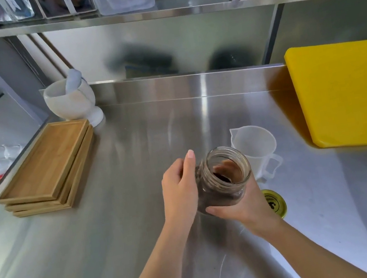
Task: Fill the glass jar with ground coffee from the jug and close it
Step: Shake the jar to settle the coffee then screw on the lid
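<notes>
A glass jar (223, 178) holding dark ground coffee is tilted, its open mouth facing up and slightly right. My left hand (181, 189) presses against its left side with the fingers wrapped around it. From below and the right, my right hand (244, 208) cups the jar's base. A translucent plastic jug (254, 144) stands upright just behind the jar and looks empty. The yellow metal lid (275, 203) lies flat on the counter to the right of my right hand.
A stack of wooden trays (48, 170) lies at the left of the steel counter (142, 217). A white mortar with pestle (73, 101) stands at the back left. A yellow cutting board (348, 93) leans at the right. A steel shelf (157, 13) hangs overhead.
</notes>
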{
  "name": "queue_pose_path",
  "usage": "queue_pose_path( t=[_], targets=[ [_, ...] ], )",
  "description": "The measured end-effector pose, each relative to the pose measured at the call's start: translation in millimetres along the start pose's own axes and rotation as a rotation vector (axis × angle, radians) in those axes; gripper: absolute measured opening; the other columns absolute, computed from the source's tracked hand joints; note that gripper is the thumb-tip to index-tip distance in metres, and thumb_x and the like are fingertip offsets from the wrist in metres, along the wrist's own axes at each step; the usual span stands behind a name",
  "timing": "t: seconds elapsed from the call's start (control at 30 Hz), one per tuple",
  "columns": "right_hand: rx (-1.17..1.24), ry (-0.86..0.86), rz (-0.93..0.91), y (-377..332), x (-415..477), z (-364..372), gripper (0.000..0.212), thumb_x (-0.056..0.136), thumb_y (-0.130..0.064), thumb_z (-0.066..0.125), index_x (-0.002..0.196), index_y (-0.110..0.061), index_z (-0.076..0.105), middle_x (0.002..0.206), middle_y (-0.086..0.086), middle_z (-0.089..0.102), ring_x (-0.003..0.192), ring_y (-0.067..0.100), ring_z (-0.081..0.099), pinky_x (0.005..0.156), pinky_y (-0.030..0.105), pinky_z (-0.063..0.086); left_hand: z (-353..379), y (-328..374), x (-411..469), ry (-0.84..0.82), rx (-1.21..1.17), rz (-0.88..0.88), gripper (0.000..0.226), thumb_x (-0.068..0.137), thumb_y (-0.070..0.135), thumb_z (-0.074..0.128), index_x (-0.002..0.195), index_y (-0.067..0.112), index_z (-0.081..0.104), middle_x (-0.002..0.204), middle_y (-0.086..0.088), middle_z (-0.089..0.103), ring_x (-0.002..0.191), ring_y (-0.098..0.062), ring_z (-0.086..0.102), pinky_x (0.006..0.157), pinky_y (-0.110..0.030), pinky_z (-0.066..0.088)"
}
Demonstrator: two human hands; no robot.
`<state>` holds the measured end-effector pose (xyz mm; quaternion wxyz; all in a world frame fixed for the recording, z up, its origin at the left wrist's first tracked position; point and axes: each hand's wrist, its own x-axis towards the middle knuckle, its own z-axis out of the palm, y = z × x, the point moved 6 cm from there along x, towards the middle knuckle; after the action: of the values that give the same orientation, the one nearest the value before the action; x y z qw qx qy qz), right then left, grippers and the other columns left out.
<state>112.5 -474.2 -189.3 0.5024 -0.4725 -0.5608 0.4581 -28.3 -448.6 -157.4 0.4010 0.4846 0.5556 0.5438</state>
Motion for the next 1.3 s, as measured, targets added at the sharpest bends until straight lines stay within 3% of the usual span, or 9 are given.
queue_pose_path(
  t=[0.17,0.37,0.43,0.57,0.67,0.77,0.87,1.0,1.3],
  targets=[
    [-0.059,-0.104,0.037,10,-5,1,0.092,0.044,-0.026,0.09,0.119,-0.039,0.038,0.119,-0.008,0.056,0.111,0.006,0.053,0.088,0.016,0.043,1,-20,-6,0.045,-0.026,-0.107,0.051,0.084,0.038,0.053,0.051,0.022,0.018,0.05,0.007,0.016,0.054,-0.017,0.016,0.054,-0.035,0.014],
    [-0.269,-0.358,0.16,27,-8,-23,0.095,0.049,-0.042,0.087,0.12,-0.061,0.026,0.114,-0.048,0.039,0.112,-0.021,0.034,0.083,-0.001,0.031,-2,-56,-16,0.128,-0.091,-0.224,0.05,0.081,0.027,0.057,0.054,0.015,0.017,0.051,0.008,0.016,0.056,-0.017,0.014,0.054,-0.036,0.012],
    [-0.386,-0.332,0.181,32,-10,-40,0.087,0.051,-0.053,0.082,0.118,-0.064,0.027,0.115,-0.053,0.032,0.11,-0.018,0.034,0.086,0.006,0.031,-4,-68,-18,0.144,-0.107,-0.258,0.048,0.079,0.023,0.057,0.055,0.012,0.017,0.052,0.006,0.016,0.058,-0.019,0.014,0.055,-0.036,0.012],
    [-0.53,-0.272,0.179,41,-14,-63,0.066,0.064,-0.052,0.075,0.112,-0.064,0.032,0.121,-0.038,0.031,0.115,-0.001,0.032,0.088,0.015,0.029,-9,-83,-22,0.158,-0.096,-0.285,0.047,0.078,0.022,0.057,0.057,0.019,0.015,0.05,0.01,0.015,0.054,-0.015,0.013,0.05,-0.031,0.012],
    [-0.666,-0.216,0.166,49,-18,-75,0.067,0.07,-0.048,0.073,0.124,-0.045,0.034,0.13,-0.019,0.035,0.115,0.008,0.028,0.096,0.028,0.025,-11,-93,-25,0.184,-0.143,-0.328,0.047,0.076,0.024,0.058,0.059,0.015,0.016,0.053,0.005,0.016,0.062,-0.024,0.014,0.059,-0.039,0.012],
    [-0.836,-0.179,0.127,56,-19,-81,0.069,0.072,-0.046,0.071,0.129,-0.031,0.036,0.134,-0.007,0.037,0.117,0.012,0.029,0.101,0.032,0.02,-11,-98,-27,0.18,-0.155,-0.355,0.048,0.075,0.025,0.059,0.057,0.01,0.017,0.056,0.001,0.017,0.065,-0.028,0.016,0.063,-0.044,0.013],
    [-0.95,-0.174,0.113,66,-20,-85,0.071,0.072,-0.051,0.068,0.13,-0.028,0.036,0.135,-0.004,0.037,0.121,0.015,0.03,0.1,0.032,0.018,-11,-102,-29,0.182,-0.188,-0.375,0.048,0.073,0.024,0.06,0.056,0.002,0.02,0.061,-0.003,0.017,0.068,-0.031,0.015,0.064,-0.046,0.013],
    [-1.016,-0.178,0.174,81,-24,-90,0.077,0.07,-0.058,0.066,0.132,-0.029,0.032,0.136,-0.003,0.036,0.122,0.017,0.03,0.1,0.033,0.02,-11,-104,-28,0.191,-0.208,-0.383,0.047,0.075,0.019,0.06,0.058,0.005,0.019,0.059,-0.001,0.017,0.065,-0.028,0.015,0.062,-0.041,0.013],
    [-0.969,-0.131,0.198,78,-24,-91,0.073,0.071,-0.047,0.072,0.131,-0.027,0.036,0.135,-0.001,0.042,0.118,0.019,0.037,0.098,0.033,0.033,-10,-103,-23,0.116,-0.181,-0.354,0.048,0.083,0.023,0.057,0.057,0.005,0.021,0.058,-0.002,0.02,0.06,-0.023,0.018,0.054,-0.033,0.018]
  ],
)
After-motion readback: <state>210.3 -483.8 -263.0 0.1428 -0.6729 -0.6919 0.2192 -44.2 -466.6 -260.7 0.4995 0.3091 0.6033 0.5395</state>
